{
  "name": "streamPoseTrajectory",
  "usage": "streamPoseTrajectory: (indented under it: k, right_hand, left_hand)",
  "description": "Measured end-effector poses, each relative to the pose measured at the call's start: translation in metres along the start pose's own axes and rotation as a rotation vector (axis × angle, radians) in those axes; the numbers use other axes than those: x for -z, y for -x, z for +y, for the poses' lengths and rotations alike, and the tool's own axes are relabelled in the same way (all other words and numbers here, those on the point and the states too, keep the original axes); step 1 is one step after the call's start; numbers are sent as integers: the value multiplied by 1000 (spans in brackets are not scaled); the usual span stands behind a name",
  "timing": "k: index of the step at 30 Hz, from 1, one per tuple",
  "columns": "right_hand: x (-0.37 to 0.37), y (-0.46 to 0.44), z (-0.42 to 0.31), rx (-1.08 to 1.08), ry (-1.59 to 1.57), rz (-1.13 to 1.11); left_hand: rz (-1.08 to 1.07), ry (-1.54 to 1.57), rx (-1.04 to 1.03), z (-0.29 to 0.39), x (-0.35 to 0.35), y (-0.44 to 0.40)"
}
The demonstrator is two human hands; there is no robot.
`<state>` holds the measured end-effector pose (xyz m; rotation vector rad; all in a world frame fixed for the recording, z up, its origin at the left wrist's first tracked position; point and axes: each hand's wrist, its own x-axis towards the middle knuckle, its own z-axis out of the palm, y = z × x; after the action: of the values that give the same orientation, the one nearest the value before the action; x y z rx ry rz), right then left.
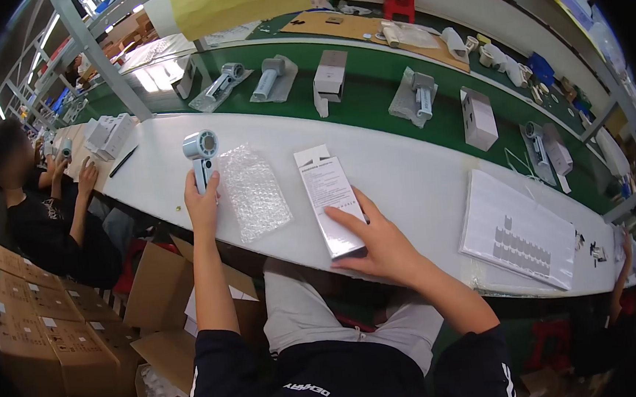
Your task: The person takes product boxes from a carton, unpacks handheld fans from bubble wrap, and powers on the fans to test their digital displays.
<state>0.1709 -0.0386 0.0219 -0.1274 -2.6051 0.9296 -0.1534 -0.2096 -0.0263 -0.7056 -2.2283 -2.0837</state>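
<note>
My left hand [202,199] is wrapped round the handle of a light-blue handheld fan [201,149], held upright above the white table [161,165]. Between my hands a clear bubble-wrap bag [253,192] lies flat on the tabletop. My right hand [376,239] grips a white printed box [327,198] by its lower right side. That box has its flap raised at the far end, and its near end points toward me. What is inside the box is hidden.
Beyond the table, a green conveyor belt [368,77] carries bagged fans [272,76] and white boxes [480,117]. A sheet stack [520,236] lies at right, a black pen [122,162] at left. A co-worker [53,209] sits at left near cardboard cartons [54,327].
</note>
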Motion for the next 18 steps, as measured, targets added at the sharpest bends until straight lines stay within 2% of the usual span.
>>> streamPoseTrajectory:
  k: [1,4,10,13,16,18]
  right_hand:
    - [-2,-1,5,53,23,3]
    - [-8,-7,9,38,31,25]
    - [-21,-31,37,217,72,167]
    - [-25,-23,36,191,0,232]
    - [-29,-19,42,131,45,232]
    - [-24,-22,32,170,150,280]
  left_hand:
    - [1,-15,-2,-5,1,-2]
    - [6,22,39,-6,0,-3]
    - [40,91,51,-11,-1,-1]
    - [26,72,43,-8,-1,3]
    - [40,64,30,-7,0,4]
    - [56,75,30,-6,-4,5]
